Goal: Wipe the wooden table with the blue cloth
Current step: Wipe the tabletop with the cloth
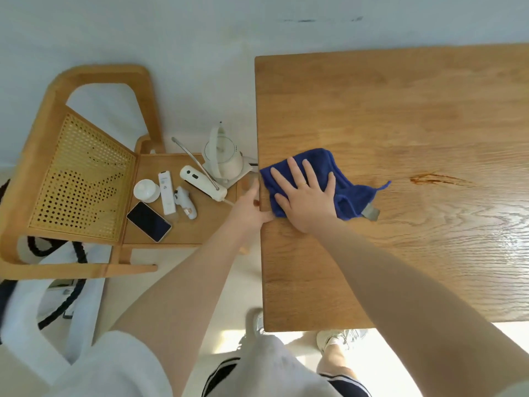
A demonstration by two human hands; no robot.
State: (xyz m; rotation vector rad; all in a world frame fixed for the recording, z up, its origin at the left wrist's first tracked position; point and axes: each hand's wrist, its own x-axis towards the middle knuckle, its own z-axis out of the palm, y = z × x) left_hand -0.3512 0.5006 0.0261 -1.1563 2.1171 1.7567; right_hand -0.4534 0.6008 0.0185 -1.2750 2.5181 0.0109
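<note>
The blue cloth (342,183) lies crumpled on the wooden table (400,124), close to its left edge. My right hand (305,193) presses flat on the cloth's left half with the fingers spread and straight. My left hand (250,207) sits at the table's left edge, just left of the cloth, with the thumb on the tabletop and the fingers hanging over the side, partly hidden. A grey tag sticks out of the cloth's lower right corner.
Left of the table stands a wooden chair (86,167) with a cane back. Its seat carries a white kettle (223,159), a phone (148,222), a small white lid and several white gadgets. My shoes (337,338) show below the table's near edge.
</note>
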